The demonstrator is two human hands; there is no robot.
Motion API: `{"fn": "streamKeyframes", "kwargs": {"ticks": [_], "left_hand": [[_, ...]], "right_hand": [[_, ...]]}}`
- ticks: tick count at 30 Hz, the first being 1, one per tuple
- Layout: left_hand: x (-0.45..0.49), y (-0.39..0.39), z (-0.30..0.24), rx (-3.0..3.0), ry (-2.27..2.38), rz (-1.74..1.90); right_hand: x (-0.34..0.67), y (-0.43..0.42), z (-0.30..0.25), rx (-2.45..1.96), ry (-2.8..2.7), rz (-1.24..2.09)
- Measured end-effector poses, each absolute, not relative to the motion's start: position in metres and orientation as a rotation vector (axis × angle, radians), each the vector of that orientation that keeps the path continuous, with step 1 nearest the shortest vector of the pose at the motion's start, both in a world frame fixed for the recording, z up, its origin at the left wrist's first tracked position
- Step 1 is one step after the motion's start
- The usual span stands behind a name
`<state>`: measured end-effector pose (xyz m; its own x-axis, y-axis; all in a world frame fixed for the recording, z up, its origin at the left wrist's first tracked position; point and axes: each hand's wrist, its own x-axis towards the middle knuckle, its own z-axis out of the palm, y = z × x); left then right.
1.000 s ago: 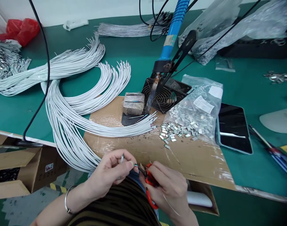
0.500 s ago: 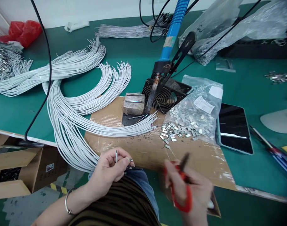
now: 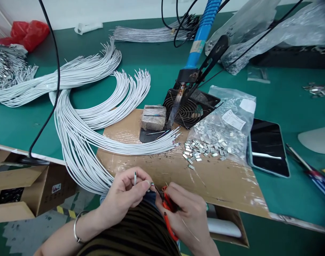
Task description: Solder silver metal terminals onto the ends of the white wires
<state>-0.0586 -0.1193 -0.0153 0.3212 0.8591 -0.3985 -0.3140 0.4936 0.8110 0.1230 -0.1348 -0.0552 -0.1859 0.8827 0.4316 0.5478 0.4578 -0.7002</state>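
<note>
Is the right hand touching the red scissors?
Touching: the head view shows the right hand with its fingers closed around the red scissors.

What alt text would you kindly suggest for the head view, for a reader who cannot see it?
A left hand pinches a small wire end while the right hand holds red-handled scissors over a cardboard sheet, with fanned bundles of white wires on a green workbench.

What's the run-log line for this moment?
left hand: holds thin wire | right hand: holds red-handled scissors | blades near wire
</note>
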Motion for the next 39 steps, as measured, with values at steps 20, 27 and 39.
{"fn": "streamKeyframes", "kwargs": {"ticks": [20,27,39], "left_hand": [[-0.055,-0.113,-0.003,0.532,0.88,0.808],[-0.053,-0.117,-0.009,0.588,0.928,0.821],[-0.052,-0.121,-0.014,0.559,0.954,0.997]], "right_hand": [[0.129,-0.131,-0.058,-1.179,-1.964,0.258],[0.121,-0.138,-0.062,-1.202,-1.846,0.264],[0.145,-0.136,-0.063,-1.386,-1.344,0.486]]}}
